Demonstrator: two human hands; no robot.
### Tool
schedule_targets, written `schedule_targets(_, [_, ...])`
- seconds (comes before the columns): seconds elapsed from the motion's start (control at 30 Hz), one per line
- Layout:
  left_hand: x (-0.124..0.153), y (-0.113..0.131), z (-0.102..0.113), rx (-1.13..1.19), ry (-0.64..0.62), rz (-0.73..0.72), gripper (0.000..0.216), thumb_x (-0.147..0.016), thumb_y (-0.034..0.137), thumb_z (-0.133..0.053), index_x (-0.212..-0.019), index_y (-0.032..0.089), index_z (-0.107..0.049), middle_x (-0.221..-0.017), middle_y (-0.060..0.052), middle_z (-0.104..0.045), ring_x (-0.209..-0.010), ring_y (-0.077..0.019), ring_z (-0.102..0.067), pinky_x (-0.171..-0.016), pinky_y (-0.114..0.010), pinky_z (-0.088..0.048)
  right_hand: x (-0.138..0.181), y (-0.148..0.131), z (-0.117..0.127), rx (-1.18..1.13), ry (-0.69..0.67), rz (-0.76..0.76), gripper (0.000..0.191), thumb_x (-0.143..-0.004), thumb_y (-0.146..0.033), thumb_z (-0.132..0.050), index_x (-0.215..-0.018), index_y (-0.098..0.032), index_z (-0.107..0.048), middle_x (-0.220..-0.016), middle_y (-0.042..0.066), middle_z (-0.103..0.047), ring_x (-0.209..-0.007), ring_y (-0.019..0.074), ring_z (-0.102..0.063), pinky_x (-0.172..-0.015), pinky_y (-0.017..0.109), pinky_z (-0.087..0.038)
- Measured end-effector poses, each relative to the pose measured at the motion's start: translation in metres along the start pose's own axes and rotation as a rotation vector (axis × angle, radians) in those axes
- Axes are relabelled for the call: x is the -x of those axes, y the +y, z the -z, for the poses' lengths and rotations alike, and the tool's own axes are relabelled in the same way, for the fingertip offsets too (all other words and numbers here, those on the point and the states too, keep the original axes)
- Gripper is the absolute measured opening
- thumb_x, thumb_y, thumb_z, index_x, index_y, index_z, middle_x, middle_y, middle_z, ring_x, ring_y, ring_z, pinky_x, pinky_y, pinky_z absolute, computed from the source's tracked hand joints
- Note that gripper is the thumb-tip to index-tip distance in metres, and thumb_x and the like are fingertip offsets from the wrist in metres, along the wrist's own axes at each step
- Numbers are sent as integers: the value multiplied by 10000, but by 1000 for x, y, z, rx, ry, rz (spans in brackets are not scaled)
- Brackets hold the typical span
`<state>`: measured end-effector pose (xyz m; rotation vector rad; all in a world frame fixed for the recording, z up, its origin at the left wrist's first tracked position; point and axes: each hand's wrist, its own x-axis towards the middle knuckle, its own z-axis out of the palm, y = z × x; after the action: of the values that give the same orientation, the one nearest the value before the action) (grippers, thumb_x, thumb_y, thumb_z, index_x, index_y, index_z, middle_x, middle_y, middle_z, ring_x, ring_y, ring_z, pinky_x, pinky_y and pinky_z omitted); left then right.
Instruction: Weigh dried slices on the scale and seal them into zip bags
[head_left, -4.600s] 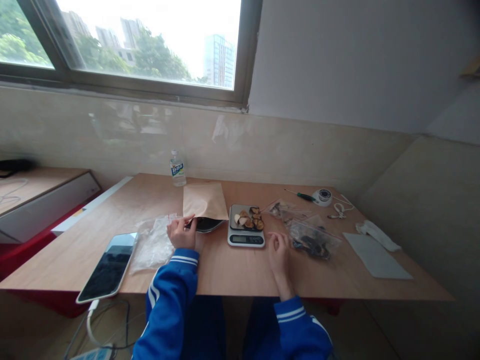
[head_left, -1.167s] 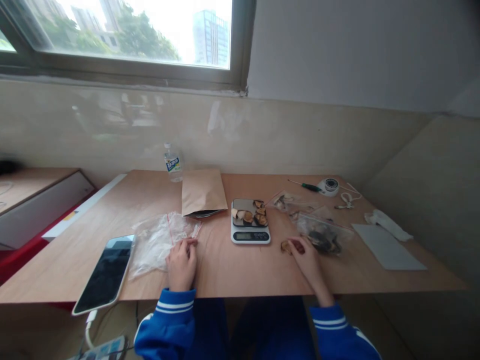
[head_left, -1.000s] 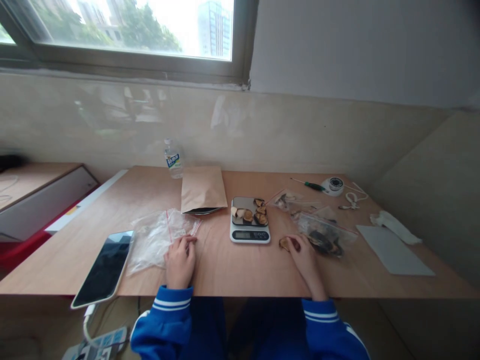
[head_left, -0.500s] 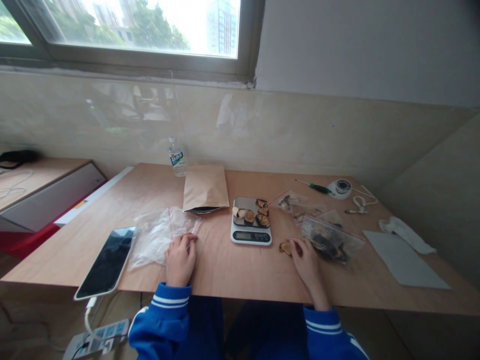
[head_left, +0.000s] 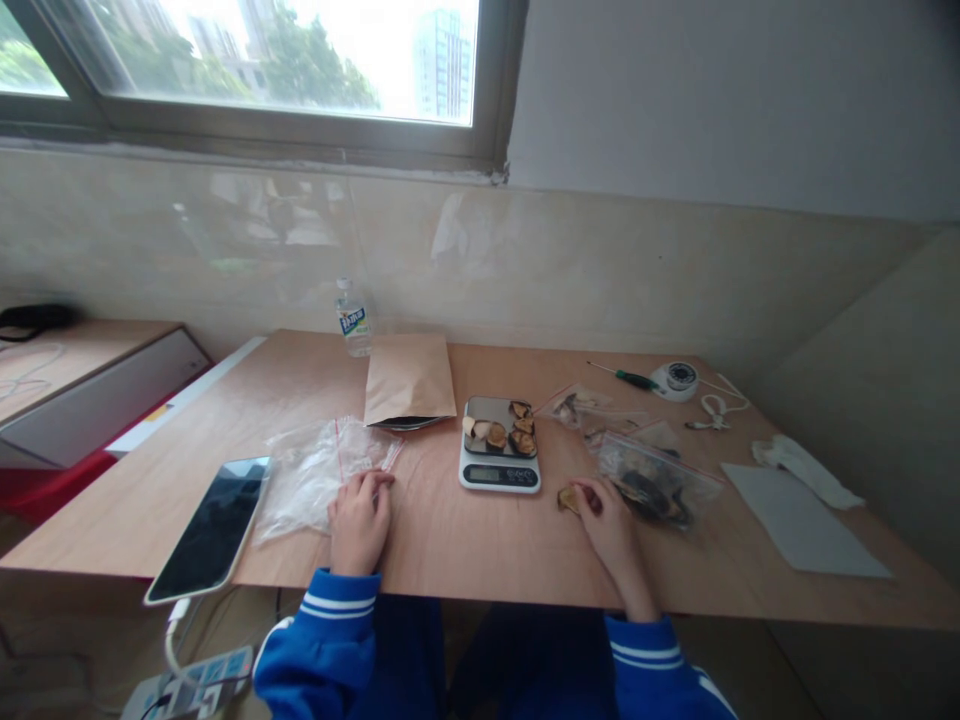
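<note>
My left hand [head_left: 360, 515] rests flat near the front edge of the wooden table [head_left: 465, 545], fingertips on the red-zip edge of a pile of empty clear bags [head_left: 319, 475]. My right hand [head_left: 609, 520] lies to the right, its fingers closed on a brown dried slice [head_left: 568, 497] that sits on the table. Just right of it is a clear zip bag [head_left: 654, 482] of dark dried pieces. Between the hands, further back, a small digital scale [head_left: 499, 455] carries several dried slices.
A brown paper envelope [head_left: 409, 380] covers a dark item behind the clear bags, with a water bottle [head_left: 354, 318] behind it. A phone [head_left: 210, 525] lies front left. Another zip bag [head_left: 592, 405], a screwdriver [head_left: 619, 375], a round white device [head_left: 676, 380] and a grey sheet [head_left: 799, 515] lie on the right.
Since the oldest frame my left hand left the envelope for the clear bags, and my right hand reached the slice by the bag. Over the last second both hands stay put.
</note>
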<state>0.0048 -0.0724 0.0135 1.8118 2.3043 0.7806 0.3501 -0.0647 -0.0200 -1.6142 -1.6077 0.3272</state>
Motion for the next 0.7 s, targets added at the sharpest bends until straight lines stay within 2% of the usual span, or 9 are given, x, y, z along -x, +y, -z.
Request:
schedule_targets(0.1, [0,-1,-1,7,-1,-1,236,-864,234,-411,-941,230,-634,-1097,-59,-609,-995,-237,-538,-860,-394,-383,-4,-14,4,-87,35,-42,337,-857,-459,-461,-908,-182,-646,-837,78,-630,-710,197,-569,-656,320,-468])
schedule_targets(0.23, [0,-3,-1,28,-14,-5,236,-864,226,-407,-941,230,-631,-1099,-58,-606,-994,-241,-533,-856,-404,-376,-34,-59,4,-161,72,-6,301,-838,-433,-492,-899,-185,-651,-819,72,-652,-655,178,-560,-614,297,-461])
schedule_targets(0.37, [0,-3,0,54,-25,-5,233,-867,221,-406,-935,226,-629,-1104,-60,-604,-997,-243,-531,-861,-411,-370,-87,-99,-19,-155,38,129,230,-839,-362,-495,-873,-193,-648,-834,60,-652,-694,175,-575,-642,289,-459])
schedule_targets(0.47, [0,-4,-1,67,-14,-10,225,-863,215,-416,-923,224,-633,-1085,-62,-609,-993,-237,-538,-856,-399,-374,-115,-108,-40,-16,5,207,205,-846,-306,-482,-852,-197,-655,-841,66,-642,-779,197,-588,-728,318,-455])
schedule_targets(0.57, [0,-5,-1,71,-5,-16,220,-859,213,-423,-919,226,-634,-1075,-59,-612,-985,-232,-541,-847,-388,-378,-114,-103,-47,135,69,242,236,-866,-304,-456,-852,-195,-665,-868,86,-615,-862,230,-571,-805,365,-433])
schedule_targets(0.7, [0,-6,-1,79,-17,-19,223,-864,217,-415,-914,228,-632,-1081,-55,-610,-982,-231,-536,-841,-390,-374,-70,-78,-35,89,200,244,270,-898,-308,-403,-943,-200,-646,-930,91,-576,-905,223,-557,-850,375,-432])
